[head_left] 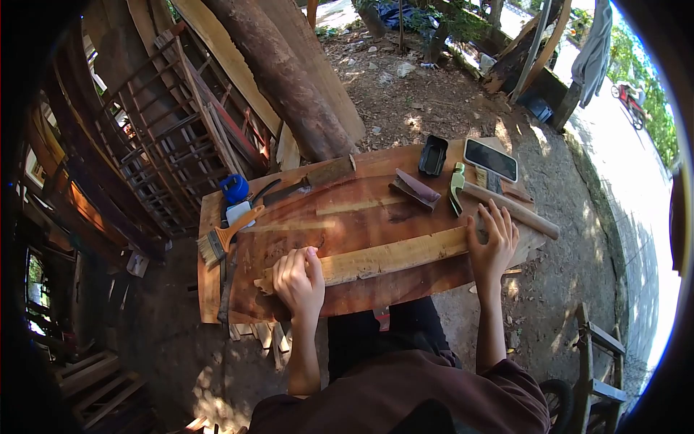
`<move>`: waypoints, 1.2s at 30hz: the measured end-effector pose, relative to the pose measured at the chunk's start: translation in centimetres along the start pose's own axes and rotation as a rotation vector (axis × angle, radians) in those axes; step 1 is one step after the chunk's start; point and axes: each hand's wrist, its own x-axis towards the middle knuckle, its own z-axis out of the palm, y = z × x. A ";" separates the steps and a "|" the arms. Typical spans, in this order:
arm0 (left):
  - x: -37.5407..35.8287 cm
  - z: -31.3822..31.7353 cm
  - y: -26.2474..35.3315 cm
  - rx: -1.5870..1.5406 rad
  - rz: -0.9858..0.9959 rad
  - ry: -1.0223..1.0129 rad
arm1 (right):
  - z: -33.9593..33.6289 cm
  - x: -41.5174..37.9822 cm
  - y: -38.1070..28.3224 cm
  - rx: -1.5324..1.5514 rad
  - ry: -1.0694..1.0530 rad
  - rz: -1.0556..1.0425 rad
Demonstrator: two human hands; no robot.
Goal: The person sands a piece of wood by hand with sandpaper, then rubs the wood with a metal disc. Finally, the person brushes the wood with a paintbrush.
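A rough, pale wooden strip (394,259) lies lengthwise near the front of a reddish wooden table (289,230). My left hand (298,281) is closed over the strip near its left end, thumb pointing up. At the right end my right hand (494,235) rests against the strip, its fingers spread upward and apart. Just beyond the right hand lies a hammer (506,207) with a greenish head and wooden handle. A folded piece of sandpaper (416,190) sits behind the strip.
Around the table edge are a paintbrush (230,235), a blue tape measure (234,188), a blade with a wooden handle (329,172), a black tray (433,155) and a phone (491,159). A log (289,72) and boards lean behind. A wooden frame (603,362) stands at right.
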 end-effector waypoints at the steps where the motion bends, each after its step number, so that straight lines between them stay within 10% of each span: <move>1: -0.1 0.1 0.0 0.005 -0.003 -0.001 | 0.2 -0.2 -0.6 -0.041 0.019 0.015; 13: -0.2 -0.1 -0.3 0.002 0.004 -0.029 | 1.0 -7.2 -18.2 0.533 -0.269 -0.544; 36: -0.3 -2.3 -0.7 0.011 0.368 -0.224 | -1.2 0.0 0.1 0.083 -0.004 -0.179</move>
